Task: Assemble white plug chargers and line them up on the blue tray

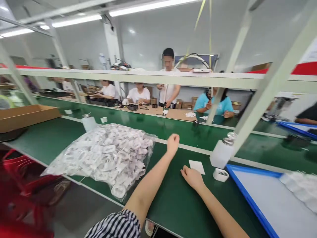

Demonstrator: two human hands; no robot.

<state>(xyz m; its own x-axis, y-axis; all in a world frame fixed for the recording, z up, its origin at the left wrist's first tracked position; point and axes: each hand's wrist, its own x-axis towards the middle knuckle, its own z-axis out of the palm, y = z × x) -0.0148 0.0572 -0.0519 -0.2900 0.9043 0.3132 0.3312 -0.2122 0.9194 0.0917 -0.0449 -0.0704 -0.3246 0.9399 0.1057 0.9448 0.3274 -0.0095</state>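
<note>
My left hand (173, 144) is reached out over the green bench, its fingers curled closed; anything inside them is hidden. Just beside a white square piece (198, 168), perhaps paper or cloth, my right hand (192, 178) rests low with bent fingers, and what they may grip cannot be seen. Left of my left arm lies a large clear plastic bag (106, 150) full of small white ring-like parts. A white oval part (220, 175) sits on the bench to the right of my right hand.
A clear bottle with a metal pump top (220, 153) stands by the slanted post at right. A blue-rimmed tray (257, 198) holds white pieces. Another bottle (89, 123) is behind the bag, a cardboard box (27, 115) at left. Several people work across the bench under a shelf (138, 76).
</note>
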